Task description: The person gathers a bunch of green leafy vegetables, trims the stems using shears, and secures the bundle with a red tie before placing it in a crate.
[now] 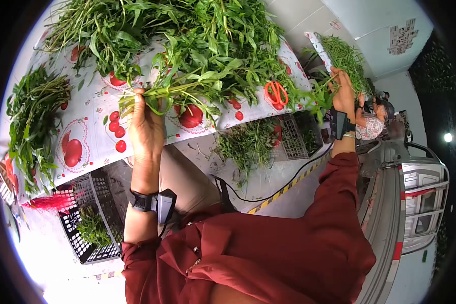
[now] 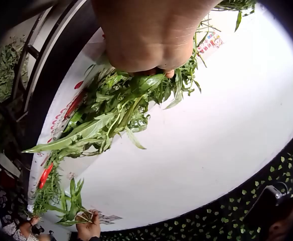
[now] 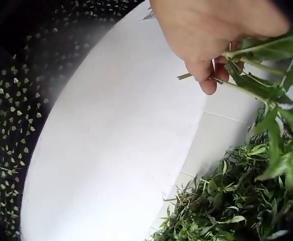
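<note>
My left hand (image 1: pixel 146 129) grips a bunch of long-leaved green stems (image 1: pixel 180 90) by their cut ends, above the near part of the patterned tablecloth (image 1: pixel 93 109). Its leafy tops point right and overlap the big heap of greens (image 1: pixel 218 43) behind. Out to the right, past the table's end, my right hand (image 1: pixel 344 93) pinches a small leafy sprig (image 1: pixel 318 101). In the right wrist view, a short cut stem end pokes out beyond the thumb and fingertips, and the sprig's leaves (image 3: pixel 279 123) hang to the right. Orange-handled scissors (image 1: pixel 276 93) lie between the hands at the table edge.
A separate bundle of greens (image 1: pixel 35 106) hangs over the table's left end. Black plastic crates (image 1: pixel 88 223) stand below, beside pink-red ties (image 1: pixel 48 201). Loose greens (image 1: pixel 248 147) lie under the table. At right are another greens pile (image 1: pixel 342 55), a person (image 1: pixel 372 124) and a vehicle (image 1: pixel 423 197).
</note>
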